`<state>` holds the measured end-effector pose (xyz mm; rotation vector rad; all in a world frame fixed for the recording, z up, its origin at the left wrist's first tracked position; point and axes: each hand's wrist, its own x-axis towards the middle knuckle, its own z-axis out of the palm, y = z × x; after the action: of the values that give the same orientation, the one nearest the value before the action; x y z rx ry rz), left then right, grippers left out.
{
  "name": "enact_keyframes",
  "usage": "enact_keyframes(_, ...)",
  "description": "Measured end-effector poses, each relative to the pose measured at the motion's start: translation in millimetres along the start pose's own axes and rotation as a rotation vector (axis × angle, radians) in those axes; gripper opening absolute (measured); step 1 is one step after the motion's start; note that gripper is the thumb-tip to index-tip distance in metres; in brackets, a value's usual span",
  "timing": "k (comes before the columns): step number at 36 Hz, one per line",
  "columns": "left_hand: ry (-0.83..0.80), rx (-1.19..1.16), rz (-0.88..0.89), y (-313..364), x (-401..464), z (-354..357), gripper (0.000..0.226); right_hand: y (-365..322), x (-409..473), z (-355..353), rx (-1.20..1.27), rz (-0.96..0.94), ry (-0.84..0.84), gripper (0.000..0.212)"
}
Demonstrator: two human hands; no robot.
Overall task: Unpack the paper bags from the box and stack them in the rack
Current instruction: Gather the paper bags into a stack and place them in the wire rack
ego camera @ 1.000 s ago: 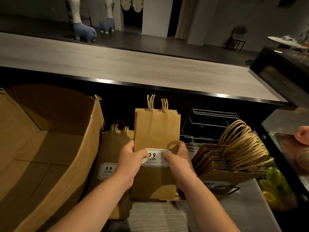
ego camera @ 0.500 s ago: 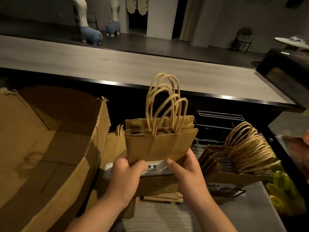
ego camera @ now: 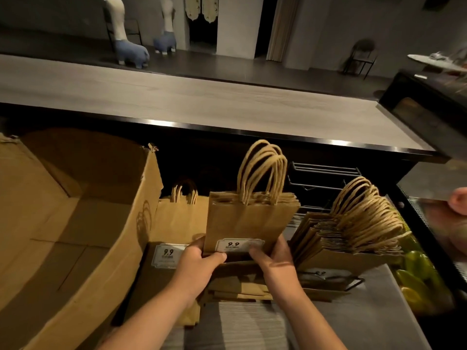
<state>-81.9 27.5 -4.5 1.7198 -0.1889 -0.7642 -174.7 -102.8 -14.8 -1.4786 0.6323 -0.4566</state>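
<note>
A grey worktop (ego camera: 353, 322) carries the cardboard box (ego camera: 83, 248) and wire rack (ego camera: 326, 183).

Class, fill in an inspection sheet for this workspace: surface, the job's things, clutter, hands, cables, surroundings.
Surface: grey worktop below a long wooden counter.
Job's things: open cardboard box at left; held bundle of paper bags; wire rack with leaning bags; another bag stack beside the box.
Clutter: green and yellow items at far right, unclear.
Hands: left hand and right hand grip the bundle's lower part.
Cables: nothing seen.
Surroundings: dim room, chair, two animal figures.
</note>
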Motion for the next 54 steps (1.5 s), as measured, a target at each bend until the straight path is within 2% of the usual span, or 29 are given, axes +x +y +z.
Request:
enact_keyframes(4, 0.014, -0.053, 0.006, 1.7, -1.7, 2.8, 0.016, 2.3, -3.4, -2.9, 0.006, -0.031, 0.022, 0.032)
enact_keyframes(7, -0.044, -0.079, 0.003, -1.0, -5.5, 2.7, 0.018, 5.3, -5.3, -3.1, 0.025, -0.030, 0.023, 0.033)
enact_keyframes(9, -0.061, 0.000, 0.036, -2.5, -6.9, 4.5, 0.021, 5.5, -4.8, 0.0, 0.047, -0.021, 0.024, 0.032)
enact_keyframes(12, 0.002, 0.172, 0.075, -4.2, -3.2, 6.8, 0.025, 2.4, -2.3, 4.4, 0.056, -0.013, 0.036, 0.029)
enact_keyframes(14, 0.047, 0.221, 0.079, -6.4, 2.2, 5.4, 0.018, -3.5, -2.6, 5.4, 0.046, -0.016, 0.012, 0.028)
enact_keyframes(17, 0.019, 0.242, 0.096, -6.0, 5.7, 1.2, 0.021, -10.9, -2.0, 5.1, -0.082, -0.019, 0.059, 0.020)
enact_keyframes(19, -0.033, 0.226, 0.099, -6.0, 7.1, 0.6, 0.026, -12.7, 5.7, 6.7, -0.264, 0.060, 0.137, 0.018)
enact_keyframes(22, -0.060, 0.282, 0.008, -5.7, 11.6, 1.8, 0.032, -7.1, 23.3, 13.8, -0.427, 0.292, 0.144, 0.043)
enact_keyframes(24, -0.055, 0.433, -0.087, -3.6, 17.7, 5.1, 0.054, 0.2, 32.6, 19.5, -0.461, 0.433, 0.127, 0.056)
enact_keyframes(26, -0.031, 0.552, -0.166, 3.2, 22.1, 10.1, 0.072, 6.0, 39.9, 23.0, -0.492, 0.496, 0.123, 0.056)
enact_keyframes(28, -0.025, 0.584, -0.224, 10.0, 24.1, 16.6, 0.076, 7.2, 46.0, 24.2, -0.512, 0.537, 0.143, 0.048)
enact_keyframes(31, -0.044, 0.631, -0.266, 14.4, 26.6, 26.9, 0.076, 9.3, 52.5, 23.7, -0.484, 0.588, 0.159, 0.042)
enact_keyframes(38, -0.007, 0.668, -0.284, 12.2, 33.6, 33.1, 0.076, 19.0, 55.6, 27.1, -0.474, 0.623, 0.213, 0.044)
enact_keyframes(44, 0.010, 0.616, -0.281, 12.5, 29.0, 30.5, 0.070, 26.4, 63.8, 31.6, -0.528, 0.678, 0.205, 0.052)
enact_keyframes(47, 0.021, 0.547, -0.271, 10.5, 28.0, 28.1, 0.064, 28.8, 62.6, 33.2, -0.510, 0.686, 0.181, 0.065)
enact_keyframes(50, 0.033, 0.506, -0.269, 8.5, 28.0, 26.0, 0.067, 36.0, 60.7, 34.0, -0.526, 0.669, 0.167, 0.071)
enact_keyframes(54, 0.030, 0.433, -0.224, 6.6, 29.6, 23.5, 0.046, 43.7, 60.1, 32.5, -0.521, 0.633, 0.200, 0.074)
